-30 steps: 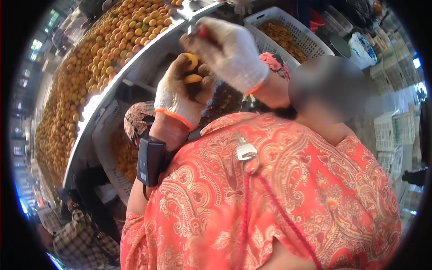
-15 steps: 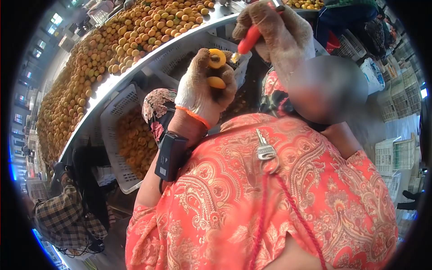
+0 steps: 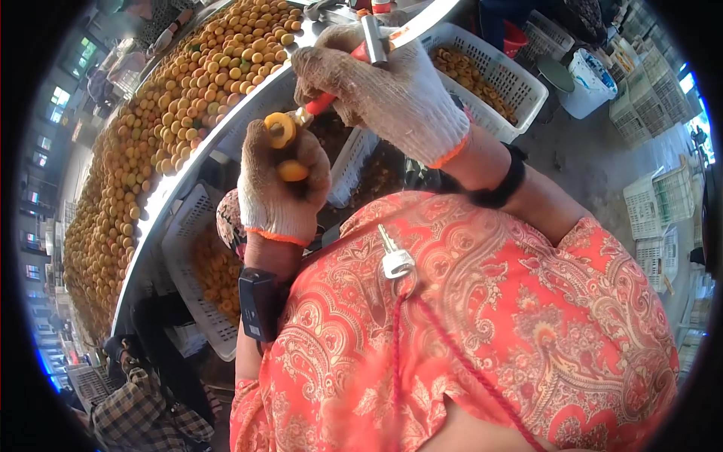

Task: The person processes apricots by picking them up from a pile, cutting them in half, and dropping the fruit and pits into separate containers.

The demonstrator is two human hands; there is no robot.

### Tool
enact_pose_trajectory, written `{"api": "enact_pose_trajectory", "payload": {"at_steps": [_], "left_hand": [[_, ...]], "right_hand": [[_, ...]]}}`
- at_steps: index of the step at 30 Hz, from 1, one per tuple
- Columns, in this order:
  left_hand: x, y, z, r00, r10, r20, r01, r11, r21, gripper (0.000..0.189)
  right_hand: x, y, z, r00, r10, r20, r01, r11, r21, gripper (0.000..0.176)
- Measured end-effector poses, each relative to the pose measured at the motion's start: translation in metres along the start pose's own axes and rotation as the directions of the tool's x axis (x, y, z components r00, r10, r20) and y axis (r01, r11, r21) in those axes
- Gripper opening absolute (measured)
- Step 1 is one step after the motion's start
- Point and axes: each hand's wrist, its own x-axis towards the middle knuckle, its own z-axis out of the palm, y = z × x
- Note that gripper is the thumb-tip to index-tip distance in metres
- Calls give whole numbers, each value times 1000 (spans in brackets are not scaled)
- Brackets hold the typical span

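Observation:
My left hand, in a soiled white knit glove with an orange cuff, is closed around apricots. A cut apricot with a hollow in its middle shows between thumb and forefinger. A second piece of apricot peeks out lower between the curled fingers. My right hand, gloved the same way, grips a red-handled tool. The pale tip of that tool is right beside the cut apricot. A metal cylinder shows at the upper edge of the right glove.
Whole apricots are heaped on a metal-edged table ahead and left. White crates stand below: a left crate with apricots and a right crate with cut pieces. A white bucket is at right; a person's checked sleeve is lower left.
The view has shifted. My right hand has come down and left, bringing the tool's tip up to the cut apricot. My left hand keeps its hold on the apricots.

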Motion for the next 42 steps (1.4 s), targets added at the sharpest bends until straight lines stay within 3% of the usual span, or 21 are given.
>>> {"api": "enact_pose_trajectory", "payload": {"at_steps": [4, 5, 8, 9, 15, 20, 26, 28, 30, 34, 37, 40, 42], "left_hand": [[5, 1, 3, 1000, -10, -24, 10, 1000, 3, 42], [6, 0, 4, 1000, -15, -20, 15, 1000, 8, 42], [8, -4, 7, 997, 34, -74, -32, 999, 33, 42], [8, -3, 9, 993, 24, -119, -20, 999, 36, 40], [9, -6, 13, 956, 95, -278, -83, 995, 55, 30], [10, -7, 14, 947, 86, -311, -74, 996, 51, 24], [8, -12, 24, 952, 106, -286, -39, 972, 231, 23], [10, -13, 26, 918, 130, -375, -55, 977, 204, 23], [11, -10, 18, 933, 108, -344, -51, 984, 170, 23], [13, -5, 5, 976, 44, -213, -24, 995, 96, 28], [9, -2, 7, 992, 4, -130, 11, 994, 112, 30], [12, -2, 6, 998, -11, -54, 16, 996, 91, 29], [11, -3, 12, 997, -38, -69, 44, 995, 87, 28]], "right_hand": [[1, -9, 0, 1000, -2, -31, 1, 1000, -21, 32], [2, -1, -4, 998, -55, 8, 56, 992, -114, 28], [0, -3, -4, 998, -20, 63, 26, 995, -94, 28], [0, -8, -6, 997, -6, 80, 20, 985, -170, 29], [3, 4, -10, 969, -95, 229, 120, 988, -96, 25], [5, 8, -11, 968, -93, 234, 119, 988, -100, 23], [1, 4, -9, 973, -48, 225, 84, 985, -152, 22], [1, 9, -9, 973, -72, 218, 113, 977, -179, 23], [4, 15, -8, 977, -72, 203, 97, 989, -115, 24], [4, 11, -11, 982, 3, 188, 30, 984, -175, 26], [4, 11, -13, 981, -126, 151, 168, 933, -317, 27], [7, 5, -15, 984, -11, 178, 80, 919, -385, 24], [8, 12, -10, 994, -46, 104, 44, 999, 17, 22]]}}
